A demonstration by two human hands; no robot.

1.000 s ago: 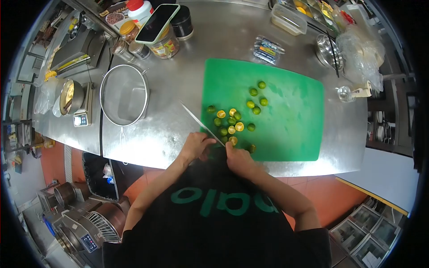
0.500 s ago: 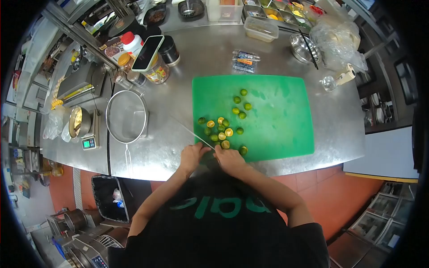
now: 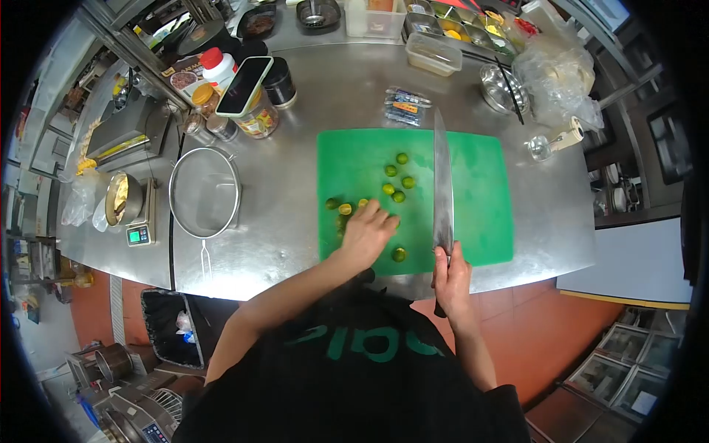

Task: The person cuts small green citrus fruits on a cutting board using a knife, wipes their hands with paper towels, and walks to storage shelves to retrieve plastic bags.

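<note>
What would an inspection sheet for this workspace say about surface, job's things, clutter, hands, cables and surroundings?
Surface: steel table with a green cutting board near its front edge.
Job's things: green citrus fruits and cut halves on the board; knife, blade over the board, pointing away from the person.
Clutter: strainer, jars, phone, packet.
Hands: left hand over the fruits, grip unclear; right hand holds the knife.
Cables: none clear enough to confirm.
Surroundings: lined bin on reddish floor.
</note>
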